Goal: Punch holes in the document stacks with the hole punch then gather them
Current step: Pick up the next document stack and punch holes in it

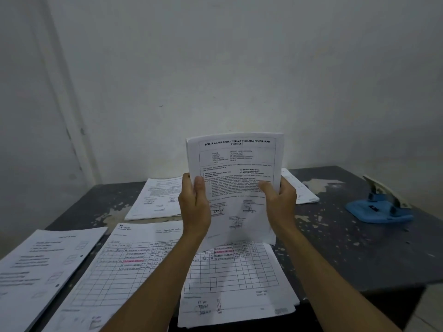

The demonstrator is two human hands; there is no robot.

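Observation:
I hold a stack of printed documents (236, 161) upright above the table, its bottom edge near the sheets below. My left hand (195, 204) grips its left edge with the thumb on the front page. On the right edge my right hand (280, 202) grips the same way. A blue hole punch (381, 208) with a metal lever stands on the dark table at the right, well apart from both hands.
Other paper stacks lie on the worn dark table (347, 248): table forms (148, 267) in front of me, a stack at the near left (40, 271) with punched holes, one at the back left (158, 200), one at the back right (302, 188). White walls close behind.

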